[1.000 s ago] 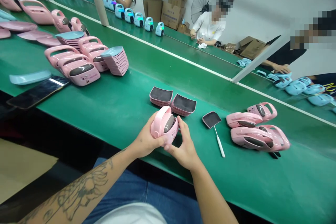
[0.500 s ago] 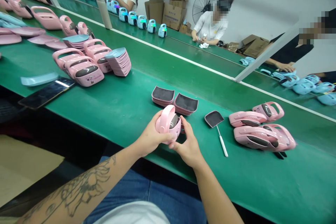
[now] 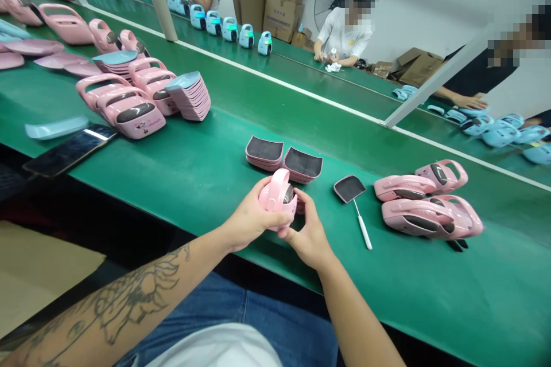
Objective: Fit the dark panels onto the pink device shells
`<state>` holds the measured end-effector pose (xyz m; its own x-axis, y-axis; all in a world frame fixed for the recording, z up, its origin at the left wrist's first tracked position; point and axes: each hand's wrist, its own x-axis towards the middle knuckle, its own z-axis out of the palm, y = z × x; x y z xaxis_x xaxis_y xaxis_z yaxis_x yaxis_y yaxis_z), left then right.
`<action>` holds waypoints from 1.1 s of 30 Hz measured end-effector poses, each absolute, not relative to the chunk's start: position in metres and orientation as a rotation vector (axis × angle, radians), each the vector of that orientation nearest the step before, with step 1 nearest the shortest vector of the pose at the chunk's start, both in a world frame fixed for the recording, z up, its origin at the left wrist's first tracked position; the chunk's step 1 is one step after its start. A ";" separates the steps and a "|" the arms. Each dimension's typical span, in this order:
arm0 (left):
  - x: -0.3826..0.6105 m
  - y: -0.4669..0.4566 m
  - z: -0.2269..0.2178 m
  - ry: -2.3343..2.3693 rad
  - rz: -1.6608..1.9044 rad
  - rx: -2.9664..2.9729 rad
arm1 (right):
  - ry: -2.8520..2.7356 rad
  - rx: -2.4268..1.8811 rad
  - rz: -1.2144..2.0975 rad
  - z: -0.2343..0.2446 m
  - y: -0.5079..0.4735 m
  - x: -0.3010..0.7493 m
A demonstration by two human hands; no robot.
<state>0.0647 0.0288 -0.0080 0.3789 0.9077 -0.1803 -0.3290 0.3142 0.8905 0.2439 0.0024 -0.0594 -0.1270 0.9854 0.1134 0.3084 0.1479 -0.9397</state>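
Observation:
My left hand [image 3: 249, 219] and my right hand [image 3: 307, 234] both grip a pink handled device [image 3: 278, 197] just above the near edge of the green belt [image 3: 206, 166]. The left hand's fingers wrap its underside and side; the right hand's fingers curl against its right end. Just beyond it lie two stacks of pink panels with dark faces [image 3: 283, 159]. To the right rests a dark panel on a white stick [image 3: 353, 199], and further right a cluster of pink devices [image 3: 426, 206].
At the left stand more pink devices [image 3: 129, 100], stacked panels [image 3: 189, 97], a light blue panel [image 3: 55, 126] and a phone [image 3: 69, 149]. Blue devices [image 3: 228, 28] line the far belt, where other people sit. Cardboard boxes [image 3: 282, 8] and a fan [image 3: 333, 0] stand behind.
The pink device has turned slightly in my hands and tilted more on end. The view shifted a little; nothing on the belt has moved.

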 end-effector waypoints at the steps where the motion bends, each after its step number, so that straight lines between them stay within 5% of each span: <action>1: 0.063 0.029 -0.007 0.805 0.912 0.894 | -1.603 -1.289 0.991 -0.059 0.002 0.243; 11: 0.040 0.049 -0.014 0.802 0.732 0.827 | -1.832 -1.075 0.640 -0.049 0.005 0.250; 23: 0.042 0.052 -0.016 0.878 0.645 0.667 | -1.905 -1.241 0.840 -0.017 0.005 0.243; 33: 0.036 0.054 -0.019 0.890 0.634 0.605 | -2.022 -1.390 0.622 -0.010 0.008 0.237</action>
<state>0.0357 0.0538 -0.0190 0.4768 0.7175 -0.5077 -0.2459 0.6634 0.7067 0.2365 0.0083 -0.0101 -0.2705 0.9389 0.2128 0.6571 0.3416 -0.6719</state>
